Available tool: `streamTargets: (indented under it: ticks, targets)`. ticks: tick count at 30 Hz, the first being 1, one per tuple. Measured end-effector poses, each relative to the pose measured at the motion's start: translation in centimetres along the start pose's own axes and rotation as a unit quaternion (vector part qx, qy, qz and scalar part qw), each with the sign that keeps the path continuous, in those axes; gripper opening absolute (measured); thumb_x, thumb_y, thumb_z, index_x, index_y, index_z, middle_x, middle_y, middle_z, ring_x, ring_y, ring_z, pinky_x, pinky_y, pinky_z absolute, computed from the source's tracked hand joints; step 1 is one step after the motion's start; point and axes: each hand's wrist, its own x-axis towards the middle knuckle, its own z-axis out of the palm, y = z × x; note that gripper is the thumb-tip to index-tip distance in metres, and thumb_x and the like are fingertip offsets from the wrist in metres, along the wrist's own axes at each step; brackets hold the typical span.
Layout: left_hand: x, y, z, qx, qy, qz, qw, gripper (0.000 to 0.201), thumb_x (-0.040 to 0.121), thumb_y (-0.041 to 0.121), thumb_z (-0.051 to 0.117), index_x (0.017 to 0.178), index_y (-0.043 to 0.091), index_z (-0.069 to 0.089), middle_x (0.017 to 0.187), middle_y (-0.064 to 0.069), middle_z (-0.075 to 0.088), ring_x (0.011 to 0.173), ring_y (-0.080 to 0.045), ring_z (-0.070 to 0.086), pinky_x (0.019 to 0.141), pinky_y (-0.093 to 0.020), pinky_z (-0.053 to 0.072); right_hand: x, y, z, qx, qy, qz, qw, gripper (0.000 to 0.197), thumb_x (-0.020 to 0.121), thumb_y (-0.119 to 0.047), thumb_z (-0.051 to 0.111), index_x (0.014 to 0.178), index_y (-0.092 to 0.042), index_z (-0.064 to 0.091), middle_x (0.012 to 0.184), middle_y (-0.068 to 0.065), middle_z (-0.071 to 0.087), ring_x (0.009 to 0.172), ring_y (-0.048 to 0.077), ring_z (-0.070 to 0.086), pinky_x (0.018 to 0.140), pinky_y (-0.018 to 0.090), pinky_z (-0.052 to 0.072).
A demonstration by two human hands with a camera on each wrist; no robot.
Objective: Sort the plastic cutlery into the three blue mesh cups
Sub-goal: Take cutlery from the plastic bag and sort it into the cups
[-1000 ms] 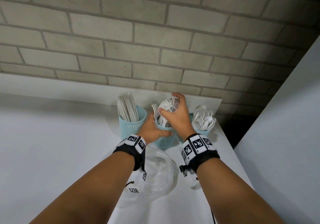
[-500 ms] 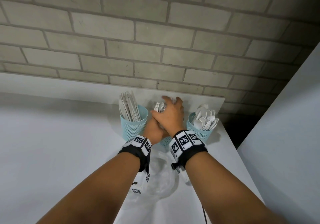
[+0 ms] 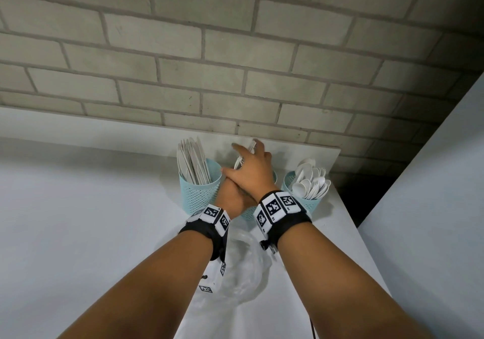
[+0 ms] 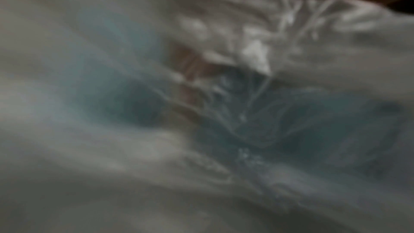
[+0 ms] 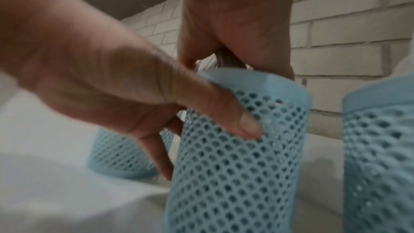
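Three blue mesh cups stand in a row by the brick wall. The left cup (image 3: 200, 194) holds knives (image 3: 192, 163) and the right cup (image 3: 305, 202) holds spoons (image 3: 311, 181). My left hand (image 3: 231, 198) grips the middle cup (image 5: 237, 157), thumb on the mesh and fingers round its left side. My right hand (image 3: 248, 155) lies over this cup's mouth, fingers stretched out, palm on the white forks (image 3: 238, 162). The head view hides most of the middle cup behind my hands. The left wrist view is blurred by plastic film.
A crumpled clear plastic bag (image 3: 243, 268) lies on the white table (image 3: 104, 234) under my wrists. The brick wall (image 3: 235, 76) stands right behind the cups. The table's right edge (image 3: 348, 223) runs close to the spoon cup, with a white panel (image 3: 432, 207) beyond.
My right hand let go of the fork bundle it gripped above the middle cup and now lies flat over it with the forks lower in the cup. The left hand kept its grip.
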Motion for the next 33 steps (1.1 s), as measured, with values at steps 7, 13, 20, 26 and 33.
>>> streamTargets:
  ticks: [7,13,20,26,33]
  targets:
    - [0.4,-1.1,-0.2,-0.056,-0.012,-0.024,0.998,0.077,0.056,0.011,0.086,0.12,0.011,0.044,0.106,0.005,0.057,0.099,-0.01,0.057,0.09,-0.029,0.048,-0.4,0.3,-0.2,0.151,0.115,-0.075,0.979,0.02,0.074,-0.012,0.065,0.094,-0.014,0.07,0.104,0.011,0.052,0.099,0.03,0.052,0.081,0.03,0.046]
    - [0.3,-1.2,-0.2,-0.069,-0.008,-0.025,0.997,0.088,0.06,0.006,0.085,0.131,0.011,0.033,0.11,0.006,0.049,0.103,-0.011,0.05,0.085,-0.021,0.038,0.0,0.5,-1.3,0.11,0.141,-0.082,0.981,0.032,0.08,-0.019,0.061,0.112,-0.017,0.064,0.115,0.011,0.054,0.102,0.031,0.055,0.083,0.038,0.05]
    - [0.7,-1.8,-0.2,-0.068,-0.012,-0.018,0.997,0.092,0.053,0.014,0.088,0.129,0.016,0.035,0.113,0.003,0.056,0.106,-0.014,0.056,0.093,-0.033,0.049,0.3,0.6,-0.8,-0.015,0.031,-0.065,0.997,0.054,0.092,-0.038,0.05,0.141,-0.019,0.04,0.151,0.005,0.032,0.134,0.025,0.03,0.106,0.036,0.032]
    - [0.7,-1.4,-0.2,-0.061,-0.013,-0.019,0.998,0.083,0.054,0.012,0.087,0.123,0.013,0.041,0.102,0.007,0.055,0.093,-0.007,0.056,0.086,-0.027,0.048,0.4,1.8,-1.1,-0.058,0.039,-0.074,0.995,0.045,0.084,-0.045,0.059,0.122,-0.02,0.06,0.134,0.004,0.052,0.123,0.026,0.039,0.098,0.031,0.033]
    - [0.4,-1.0,-0.4,-0.038,-0.016,-0.023,0.999,0.082,0.057,0.016,0.087,0.122,0.017,0.037,0.108,0.007,0.054,0.098,-0.009,0.055,0.081,-0.02,0.044,0.2,2.3,-0.6,-0.035,0.091,-0.063,0.993,0.032,0.086,-0.038,0.059,0.103,-0.012,0.069,0.108,0.008,0.064,0.106,0.027,0.047,0.085,0.031,0.034]
